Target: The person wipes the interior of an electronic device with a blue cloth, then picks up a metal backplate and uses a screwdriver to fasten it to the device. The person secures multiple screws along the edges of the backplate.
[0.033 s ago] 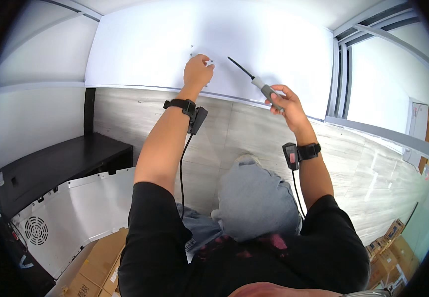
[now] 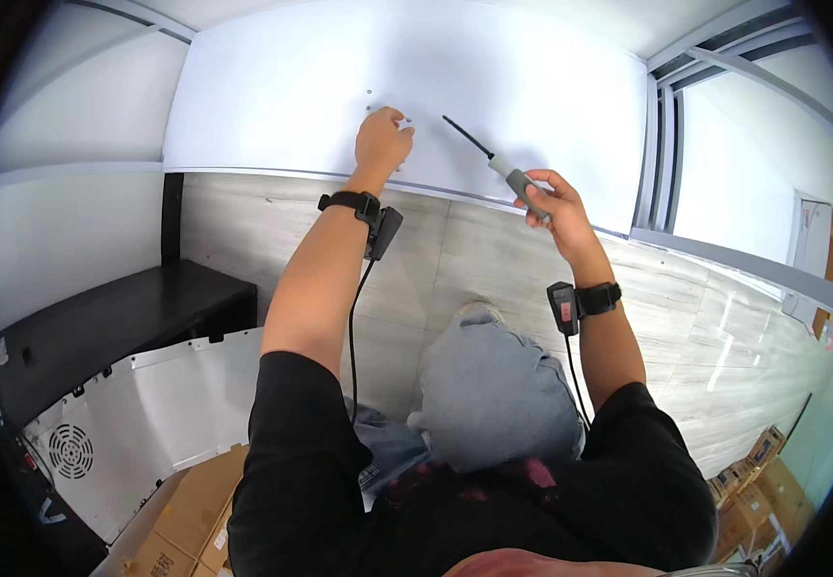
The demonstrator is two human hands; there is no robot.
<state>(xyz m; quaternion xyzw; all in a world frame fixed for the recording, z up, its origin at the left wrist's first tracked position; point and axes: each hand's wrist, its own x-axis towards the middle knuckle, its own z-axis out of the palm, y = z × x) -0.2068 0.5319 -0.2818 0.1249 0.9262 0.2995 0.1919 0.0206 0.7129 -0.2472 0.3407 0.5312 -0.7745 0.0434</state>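
Note:
My right hand is closed around the grey handle of a screwdriver. Its dark shaft points up and to the left, over a large white panel. My left hand is over the panel near its front edge, fingers curled, with a gap between thumb and forefinger. At that gap sits a small screw-like piece. Two more small dark spots, screws or holes, show just beyond the hand. Whether the other fingers of my left hand hide anything, I cannot make out.
Grey metal frame rails rise at the panel's right end. On the left are a black box-shaped unit and a pale sheet-metal cover with a round vent. A cardboard box lies below them. My jeans-covered knee is close beneath.

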